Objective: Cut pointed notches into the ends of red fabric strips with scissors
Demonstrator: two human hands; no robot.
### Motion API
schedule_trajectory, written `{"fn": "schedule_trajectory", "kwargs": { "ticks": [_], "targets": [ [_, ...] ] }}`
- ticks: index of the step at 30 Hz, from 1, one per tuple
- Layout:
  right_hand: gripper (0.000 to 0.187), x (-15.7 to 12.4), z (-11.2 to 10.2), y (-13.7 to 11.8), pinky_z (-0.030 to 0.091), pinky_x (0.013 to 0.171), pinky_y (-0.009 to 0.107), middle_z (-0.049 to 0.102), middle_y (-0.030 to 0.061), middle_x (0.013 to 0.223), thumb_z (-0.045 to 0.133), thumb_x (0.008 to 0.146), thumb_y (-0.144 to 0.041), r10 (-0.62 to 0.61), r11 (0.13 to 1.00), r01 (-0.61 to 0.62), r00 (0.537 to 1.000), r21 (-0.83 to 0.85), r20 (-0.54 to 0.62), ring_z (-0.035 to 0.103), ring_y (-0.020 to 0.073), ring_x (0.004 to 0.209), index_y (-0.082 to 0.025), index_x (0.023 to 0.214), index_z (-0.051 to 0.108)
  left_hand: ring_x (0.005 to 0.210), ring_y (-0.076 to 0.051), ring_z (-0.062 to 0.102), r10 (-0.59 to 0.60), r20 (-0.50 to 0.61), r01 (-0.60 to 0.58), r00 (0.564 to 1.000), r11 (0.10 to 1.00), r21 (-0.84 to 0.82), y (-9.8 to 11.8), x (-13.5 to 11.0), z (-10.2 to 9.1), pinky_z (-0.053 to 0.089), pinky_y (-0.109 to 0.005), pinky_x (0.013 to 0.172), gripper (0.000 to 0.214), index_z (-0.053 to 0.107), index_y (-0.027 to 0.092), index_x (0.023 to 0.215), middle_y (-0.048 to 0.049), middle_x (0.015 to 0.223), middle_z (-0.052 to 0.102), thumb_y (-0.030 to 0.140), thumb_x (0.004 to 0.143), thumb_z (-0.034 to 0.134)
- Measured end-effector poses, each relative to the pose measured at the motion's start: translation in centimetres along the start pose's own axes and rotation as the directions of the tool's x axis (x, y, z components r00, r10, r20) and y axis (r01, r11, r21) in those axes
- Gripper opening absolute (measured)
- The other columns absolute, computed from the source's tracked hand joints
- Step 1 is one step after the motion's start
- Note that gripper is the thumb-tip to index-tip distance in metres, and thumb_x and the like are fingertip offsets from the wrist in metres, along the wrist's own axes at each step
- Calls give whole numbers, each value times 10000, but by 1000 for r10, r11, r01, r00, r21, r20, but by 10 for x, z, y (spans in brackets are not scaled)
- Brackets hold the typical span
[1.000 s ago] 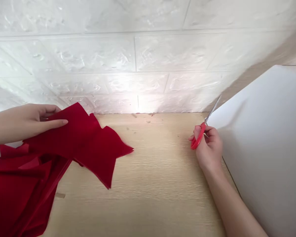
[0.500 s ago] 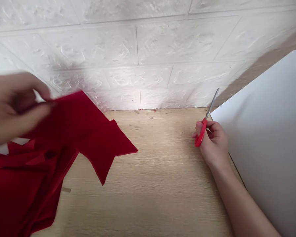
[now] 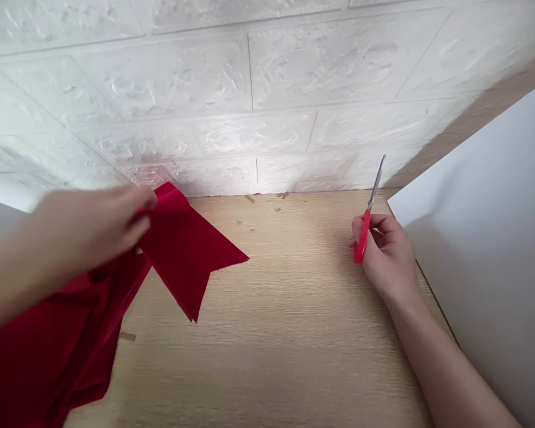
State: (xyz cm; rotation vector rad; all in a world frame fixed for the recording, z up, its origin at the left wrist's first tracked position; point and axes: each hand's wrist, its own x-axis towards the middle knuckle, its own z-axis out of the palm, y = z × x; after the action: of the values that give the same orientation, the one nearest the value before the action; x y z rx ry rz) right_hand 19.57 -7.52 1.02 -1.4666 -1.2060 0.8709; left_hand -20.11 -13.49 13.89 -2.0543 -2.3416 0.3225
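Observation:
My left hand is closed on a piece of red fabric, pinched near its upper edge. The far end of the piece has a V-shaped notch with two points. It hangs over the table beside a heap of the same red fabric at the lower left, and where the two meet is hidden behind my wrist. On the right, my right hand is closed around the red handles of a pair of scissors. Their metal blades point up toward the wall and look closed.
A light wooden table meets a white brick-patterned wall. Small scraps lie along that joint, and a brown strip sits beside the heap. A large white panel leans at the right.
My left hand has moved right and slightly down, its grip now closer to the notched end of the red fabric. My right hand and the scissors have barely shifted.

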Motion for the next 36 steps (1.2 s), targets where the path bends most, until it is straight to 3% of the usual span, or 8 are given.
{"fn": "schedule_trajectory", "kwargs": {
  "ticks": [2,6,17,24,27,30,33,36],
  "targets": [
    [488,0,1,1,374,450,274,663,-9,753,837,694,-674,-10,1000,10,1000,-18,4,537,142,547,-251,842,643,651,-188,486,34,131,-48,991,993,105,26,-8,18,288,-318,634,140,448,240,922,-23,884,581,360,931,376],
    [516,0,3,0,389,464,282,673,-3,775,846,665,-695,-16,999,17,1000,-37,14,556,153,580,-251,827,638,713,-230,585,123,208,-90,970,983,-159,55,-13,50,376,-341,656,151,409,245,1013,-20,795,574,358,933,350],
    [467,0,1,3,355,460,288,642,-29,737,831,716,-668,-6,998,8,1000,-60,29,500,139,535,-266,847,634,609,-218,563,153,151,-102,977,948,-301,68,-23,56,374,-338,595,283,409,241,1087,25,691,515,466,939,322],
    [486,0,1,1,377,453,285,663,-18,752,820,709,-698,-15,996,18,999,-92,29,538,152,549,-268,839,635,679,-273,634,242,323,-155,915,950,-272,81,-35,88,369,-362,615,411,427,216,1275,-30,800,650,454,997,238],
    [492,-1,2,0,369,455,287,648,-20,738,815,701,-707,4,995,-1,1000,-101,28,530,151,549,-271,839,632,703,-250,636,314,311,-163,897,889,-428,74,-33,81,424,-365,662,502,398,205,1373,-19,822,662,517,1015,236],
    [473,-2,1,0,363,455,286,638,-24,739,818,716,-682,15,994,-11,999,-107,37,527,154,563,-270,859,636,697,-218,602,241,216,-101,946,853,-512,53,-14,63,447,-347,690,548,417,180,1398,-4,798,636,549,1037,233],
    [454,-3,1,2,366,465,289,648,-24,738,831,724,-647,-2,995,7,999,-102,49,525,153,573,-266,877,637,904,-245,631,-6,99,39,995,940,-339,16,14,52,483,-375,837,527,481,145,1351,-61,979,667,534,1021,349],
    [430,-3,0,3,359,476,294,641,-27,703,834,743,-615,-18,992,25,998,-125,62,494,141,553,-255,867,633,1222,-372,565,-71,70,77,995,993,-90,-20,32,58,470,-503,1008,622,537,88,1324,-183,1274,620,591,965,465]
  ]
}}
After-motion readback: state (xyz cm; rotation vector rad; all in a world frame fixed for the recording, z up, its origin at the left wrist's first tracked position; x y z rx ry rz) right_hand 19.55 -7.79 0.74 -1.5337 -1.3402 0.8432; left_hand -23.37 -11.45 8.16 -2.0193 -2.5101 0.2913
